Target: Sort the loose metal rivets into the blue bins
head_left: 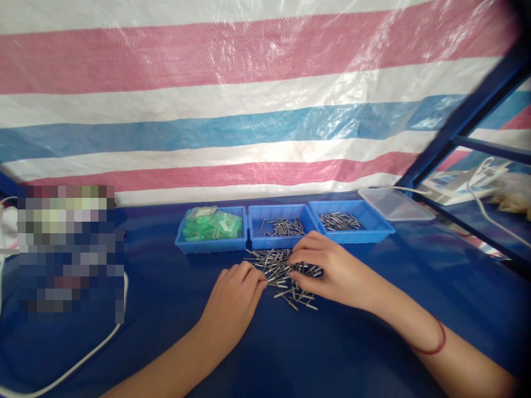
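A loose pile of small metal pins [277, 264] lies on the blue table cover just in front of three blue trays. My left hand [234, 301] rests at the pile's left edge, fingers curled with the tips touching the pins. My right hand [332, 273] lies over the pile's right side, fingers bent down onto the pins; what they pinch is hidden. The left tray [188, 246] holds green plastic pieces [211, 224], the middle tray [259, 213] has some pins, and the right tray [379, 224] has more pins.
A clear plastic lid [394, 203] lies right of the trays. A white cable [78, 362] curves along the left front. A blue metal frame [460, 119] rises at the right. A striped tarp [249, 99] hangs behind. A blurred patch covers the left.
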{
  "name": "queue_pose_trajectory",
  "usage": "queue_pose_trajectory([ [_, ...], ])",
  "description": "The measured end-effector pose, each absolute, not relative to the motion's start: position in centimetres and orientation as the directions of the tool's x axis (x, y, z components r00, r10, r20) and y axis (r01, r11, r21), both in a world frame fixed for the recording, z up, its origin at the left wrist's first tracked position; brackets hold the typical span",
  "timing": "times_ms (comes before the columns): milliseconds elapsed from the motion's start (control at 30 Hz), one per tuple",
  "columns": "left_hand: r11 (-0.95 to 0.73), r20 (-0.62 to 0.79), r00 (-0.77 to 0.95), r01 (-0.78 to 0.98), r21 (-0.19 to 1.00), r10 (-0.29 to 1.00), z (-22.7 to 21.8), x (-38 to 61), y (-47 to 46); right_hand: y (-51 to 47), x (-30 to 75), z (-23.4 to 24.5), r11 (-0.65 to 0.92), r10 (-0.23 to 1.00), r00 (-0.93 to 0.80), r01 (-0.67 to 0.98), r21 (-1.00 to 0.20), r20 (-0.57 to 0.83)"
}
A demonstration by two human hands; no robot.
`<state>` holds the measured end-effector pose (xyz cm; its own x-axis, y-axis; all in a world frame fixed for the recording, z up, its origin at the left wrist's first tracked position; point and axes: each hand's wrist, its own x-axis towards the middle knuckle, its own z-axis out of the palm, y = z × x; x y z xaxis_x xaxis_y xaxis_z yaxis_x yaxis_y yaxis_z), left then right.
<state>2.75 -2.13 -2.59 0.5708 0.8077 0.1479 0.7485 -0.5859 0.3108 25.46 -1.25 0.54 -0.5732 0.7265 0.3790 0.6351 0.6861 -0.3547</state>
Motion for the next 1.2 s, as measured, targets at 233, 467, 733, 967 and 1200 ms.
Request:
queue_pose_trajectory([
  [233, -0.523, 0.243, 0.477, 0.635, 0.569, 0.844, -2.1, 2.6, -2.1, -2.0, 23.7, -0.3, 0.677, 0.734, -0.577, 0.581, -0.453, 0.357],
  [467, -0.257, 0.148, 0.358, 0.277, 0.926, 0.922, -2.4, 2.8, -2.5, -2.4, 22.9, -0.4, 0.521, 0.838, -0.433, 0.456, -0.721, 0.332],
  [733, -0.162, 0.077, 0.313, 0.255, 0.953, 0.946, -2.5, 2.5, -2.3, -2.7, 22.3, -0.4, 0.479, 0.847, -0.428, 0.36, -0.801, 0.314],
  [967, -0.16, 0.078, 0.314, 0.244, 0.957, 0.946, -2.2, 2.7, -2.4, -2.8, 22.1, -0.7, 0.478, 0.851, -0.41, 0.343, -0.809, 0.329],
  [1200, -0.236, 0.135, 0.329, 0.29, 0.927, 0.935, -2.6, 2.5, -2.4, -2.9, 22.1, -0.7, 0.496, 0.86, -0.323, 0.342, -0.798, 0.396],
])
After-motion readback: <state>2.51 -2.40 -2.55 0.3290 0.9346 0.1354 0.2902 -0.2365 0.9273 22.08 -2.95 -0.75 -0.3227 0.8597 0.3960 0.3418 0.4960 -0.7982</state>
